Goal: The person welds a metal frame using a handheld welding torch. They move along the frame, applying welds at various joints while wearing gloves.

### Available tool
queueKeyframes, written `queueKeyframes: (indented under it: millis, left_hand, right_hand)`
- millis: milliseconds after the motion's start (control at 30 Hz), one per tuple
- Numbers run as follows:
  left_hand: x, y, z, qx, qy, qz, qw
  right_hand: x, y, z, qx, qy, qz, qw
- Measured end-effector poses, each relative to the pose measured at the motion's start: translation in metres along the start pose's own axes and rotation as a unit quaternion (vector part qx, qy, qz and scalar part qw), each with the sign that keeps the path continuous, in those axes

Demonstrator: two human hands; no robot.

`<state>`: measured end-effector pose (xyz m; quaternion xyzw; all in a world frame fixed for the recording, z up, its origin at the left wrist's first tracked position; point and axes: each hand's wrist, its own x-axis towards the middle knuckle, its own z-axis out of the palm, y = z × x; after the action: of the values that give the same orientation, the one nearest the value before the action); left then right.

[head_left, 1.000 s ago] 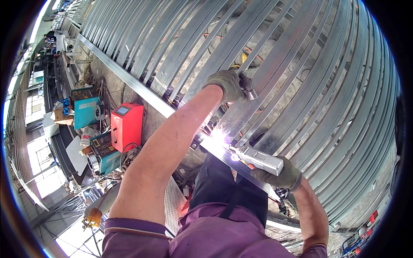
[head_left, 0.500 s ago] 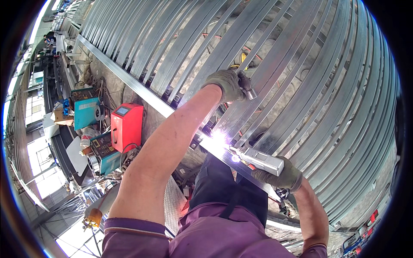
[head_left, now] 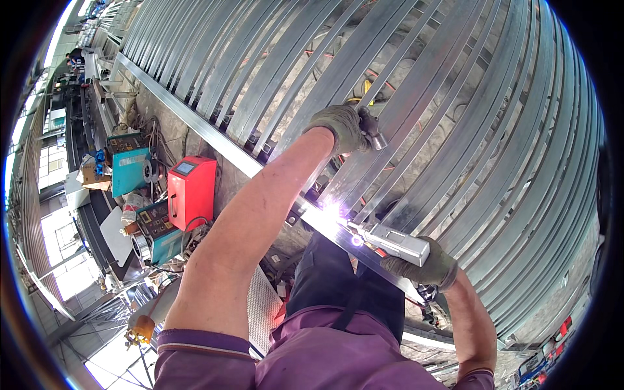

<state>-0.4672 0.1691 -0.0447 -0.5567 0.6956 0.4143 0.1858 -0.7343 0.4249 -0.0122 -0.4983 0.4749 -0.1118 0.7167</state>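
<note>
My left hand [head_left: 342,127], in a grey-green glove, grips a small dark tool with a metal end and rests on a silver slat [head_left: 364,162] of a long steel grille. My gloved right hand [head_left: 426,268] holds a silver welding gun [head_left: 390,240]. Its tip points left at a bright white arc [head_left: 333,211] on the lower rail [head_left: 214,140] of the grille, where a slat meets the rail.
A red welding machine [head_left: 190,184] stands on the floor at left, with a teal machine [head_left: 130,170] behind it and another teal unit [head_left: 159,231] nearer. Cables and clutter lie around them. A perforated metal sheet [head_left: 261,309] lies near my legs.
</note>
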Motion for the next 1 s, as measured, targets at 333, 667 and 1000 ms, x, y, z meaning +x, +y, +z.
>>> queueKeyframes:
  millis: [333,667,1000]
  left_hand:
    - [-0.019,0.015,-0.015,-0.029,-0.022,-0.034,0.999]
    - [-0.013,0.015,-0.012,0.0,-0.013,-0.039,0.999]
    - [-0.016,0.015,-0.017,0.061,-0.019,-0.001,0.998]
  right_hand:
    - [-0.001,-0.007,-0.003,-0.026,-0.024,0.02,0.999]
    - [-0.004,0.002,-0.003,0.006,-0.028,0.037,0.999]
    - [-0.006,0.005,-0.003,-0.001,-0.032,0.031,0.999]
